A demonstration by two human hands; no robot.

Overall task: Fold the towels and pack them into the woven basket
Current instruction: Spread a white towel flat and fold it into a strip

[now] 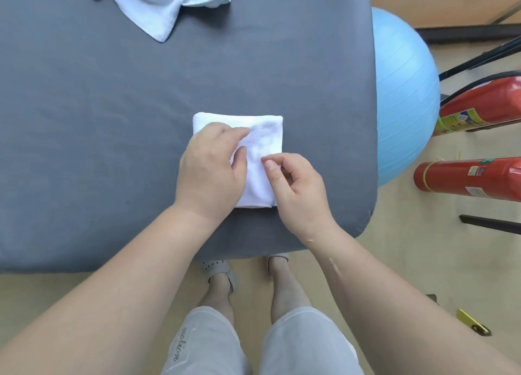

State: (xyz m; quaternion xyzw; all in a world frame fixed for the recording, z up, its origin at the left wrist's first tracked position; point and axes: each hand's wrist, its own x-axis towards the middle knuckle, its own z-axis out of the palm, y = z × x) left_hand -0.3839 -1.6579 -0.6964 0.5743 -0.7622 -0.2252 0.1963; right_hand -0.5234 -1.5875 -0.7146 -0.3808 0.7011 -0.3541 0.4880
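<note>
Folded white towel (265,137) flat on grey table (98,135) toward near right corner, left hand (210,169) pressing flat on its left half, fingers straight, right hand (298,188) loosely curled over its right edge, hold on cloth impossible to tell, crumpled white towels (158,2) at far edge.

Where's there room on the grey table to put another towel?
Left of the folded towel, a wide bare stretch of table; also between it and the crumpled towels at the far edge. Crowded only at that towel.
</note>
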